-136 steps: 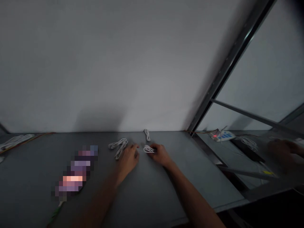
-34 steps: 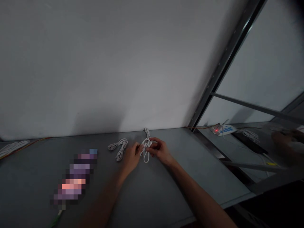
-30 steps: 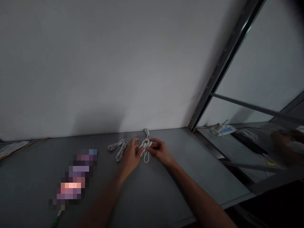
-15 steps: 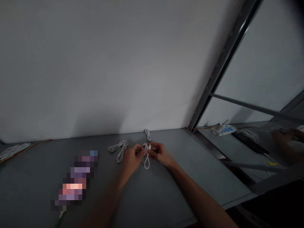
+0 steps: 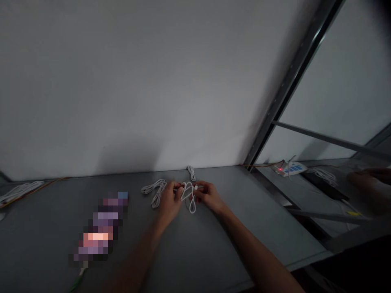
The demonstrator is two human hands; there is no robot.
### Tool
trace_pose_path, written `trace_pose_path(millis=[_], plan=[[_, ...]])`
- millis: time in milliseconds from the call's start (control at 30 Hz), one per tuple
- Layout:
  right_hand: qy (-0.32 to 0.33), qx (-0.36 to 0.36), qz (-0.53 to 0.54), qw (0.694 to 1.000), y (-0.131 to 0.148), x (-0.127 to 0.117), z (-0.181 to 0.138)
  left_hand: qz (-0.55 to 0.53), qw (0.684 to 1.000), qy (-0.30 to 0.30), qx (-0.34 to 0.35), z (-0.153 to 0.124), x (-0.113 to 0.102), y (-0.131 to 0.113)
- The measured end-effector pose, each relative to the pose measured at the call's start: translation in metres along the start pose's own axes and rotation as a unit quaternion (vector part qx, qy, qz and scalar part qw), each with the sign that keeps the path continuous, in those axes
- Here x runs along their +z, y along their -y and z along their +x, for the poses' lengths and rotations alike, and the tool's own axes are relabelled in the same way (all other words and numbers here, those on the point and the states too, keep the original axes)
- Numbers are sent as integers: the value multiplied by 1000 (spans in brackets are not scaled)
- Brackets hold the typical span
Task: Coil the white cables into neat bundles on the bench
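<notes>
The left hand (image 5: pixel 169 202) and right hand (image 5: pixel 209 196) pinch a looped white cable (image 5: pixel 192 208) near the far edge of the worktop (image 5: pixel 244 203); an even, gentle pinch should keep the loop untangled.

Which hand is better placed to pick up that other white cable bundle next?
Probably the left hand: it sits right beside the coiled white cable. The right hand lies farther off, on the far side of the looped white cable held between both hands.
</notes>
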State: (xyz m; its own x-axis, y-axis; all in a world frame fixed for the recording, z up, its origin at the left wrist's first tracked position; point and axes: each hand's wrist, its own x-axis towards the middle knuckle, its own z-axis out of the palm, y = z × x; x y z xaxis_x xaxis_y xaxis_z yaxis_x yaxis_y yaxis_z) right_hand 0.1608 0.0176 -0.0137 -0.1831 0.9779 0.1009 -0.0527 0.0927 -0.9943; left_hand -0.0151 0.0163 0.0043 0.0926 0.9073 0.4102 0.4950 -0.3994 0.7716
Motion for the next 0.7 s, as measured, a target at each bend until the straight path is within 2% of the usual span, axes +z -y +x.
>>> trace_pose_path(millis=[167, 300, 367, 500, 600, 700], plan=[[-103, 36, -40, 993, -8, -4, 6, -24, 993, -115, 2, 2, -1, 6], [-188, 20, -84, 978, -12, -8, 8, -68, 976, -202, -37, 6, -7, 7], [-231, 18, -102, 967, -13, -11, 8, -109, 969, -212, -63, 7, -9, 5], [-319, 28, -124, 939, -17, -19, 10, -256, 941, -190, -115, 8, -9, -2], [-434, 29, -143, 889, -23, -29, 14, -295, 927, -188, -133, 10, -10, -3], [-519, 25, -151, 841, -26, -46, 16, -258, 931, -205, -157, 13, -13, 3]])
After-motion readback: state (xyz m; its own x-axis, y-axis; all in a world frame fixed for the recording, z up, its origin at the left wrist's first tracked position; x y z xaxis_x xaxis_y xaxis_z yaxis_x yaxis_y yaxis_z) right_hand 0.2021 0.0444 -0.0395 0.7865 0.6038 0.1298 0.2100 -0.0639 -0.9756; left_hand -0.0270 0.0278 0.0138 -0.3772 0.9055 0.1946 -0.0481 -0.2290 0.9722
